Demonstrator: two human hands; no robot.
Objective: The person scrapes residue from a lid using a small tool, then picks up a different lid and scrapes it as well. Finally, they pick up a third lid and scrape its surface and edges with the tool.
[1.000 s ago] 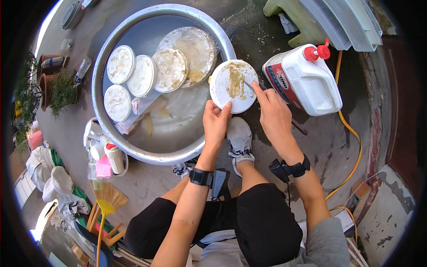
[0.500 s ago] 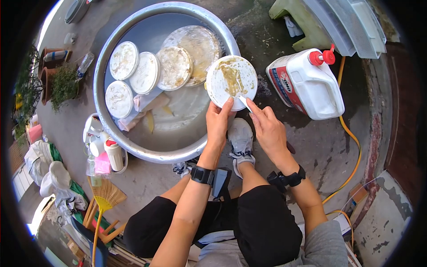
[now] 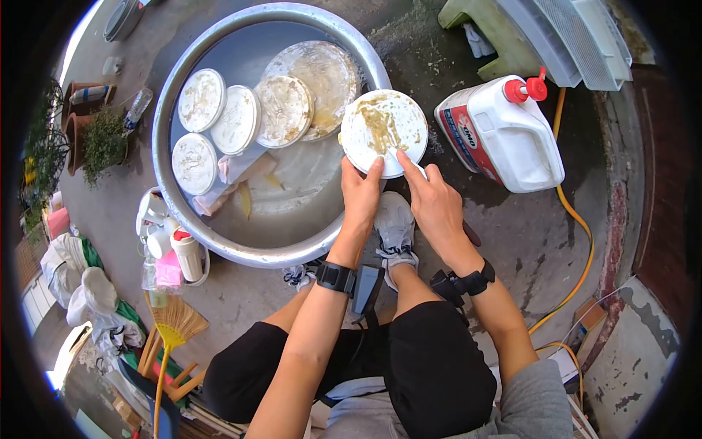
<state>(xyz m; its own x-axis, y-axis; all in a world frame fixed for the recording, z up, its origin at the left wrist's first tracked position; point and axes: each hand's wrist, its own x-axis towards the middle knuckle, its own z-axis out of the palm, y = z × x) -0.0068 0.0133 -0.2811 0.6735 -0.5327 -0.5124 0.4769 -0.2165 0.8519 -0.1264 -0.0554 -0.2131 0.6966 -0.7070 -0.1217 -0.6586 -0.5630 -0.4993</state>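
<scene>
My left hand (image 3: pixel 361 196) grips the near edge of a round white lid (image 3: pixel 402 121), thumb on top. Brownish-yellow residue smears the lid's face, and it is tilted toward me over the basin's right rim. In my right hand (image 3: pixel 437 212) is a thin, pale scraping tool (image 3: pixel 420 168), its tip against the lid's lower part; the fingers hide much of it. Beside them stands a wide metal basin (image 3: pixel 164 150) of water. Several stained round lids lie in it, among them a small lid (image 3: pixel 194 162) and a large disc (image 3: pixel 333 84).
A white detergent jug (image 3: pixel 504 135) with a red pump stands at the right, near a yellow hose (image 3: pixel 581 223) and a green stool (image 3: pixel 504 51). Left of the basin are a container of bottles and cups (image 3: pixel 189 256), a broom (image 3: pixel 172 329) and a potted plant (image 3: pixel 106 143).
The lid has shifted slightly right with my left hand. My right hand has moved a little up and left, bringing the tool's tip farther over the lid's face.
</scene>
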